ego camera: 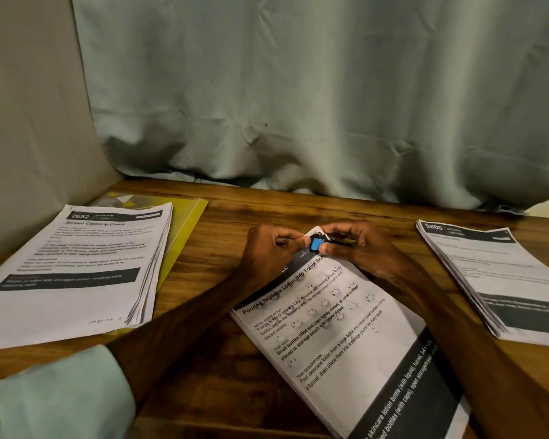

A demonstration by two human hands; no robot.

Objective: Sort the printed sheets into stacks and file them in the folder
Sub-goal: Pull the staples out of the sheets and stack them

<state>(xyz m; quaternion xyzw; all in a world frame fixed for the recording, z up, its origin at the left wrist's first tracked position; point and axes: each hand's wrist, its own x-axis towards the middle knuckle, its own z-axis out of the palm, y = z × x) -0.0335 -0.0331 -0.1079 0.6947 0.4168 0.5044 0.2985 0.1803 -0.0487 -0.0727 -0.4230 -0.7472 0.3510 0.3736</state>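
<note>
We see the left hand pinching the far corner of the middle stack on the table. The right hand pinches a blue clip there. Sheets look light, floppy, slippery — best held at the clipped corner. The folder lies under the left stack — well apart.

Centre stack angled; folder seemingly closed.
</note>
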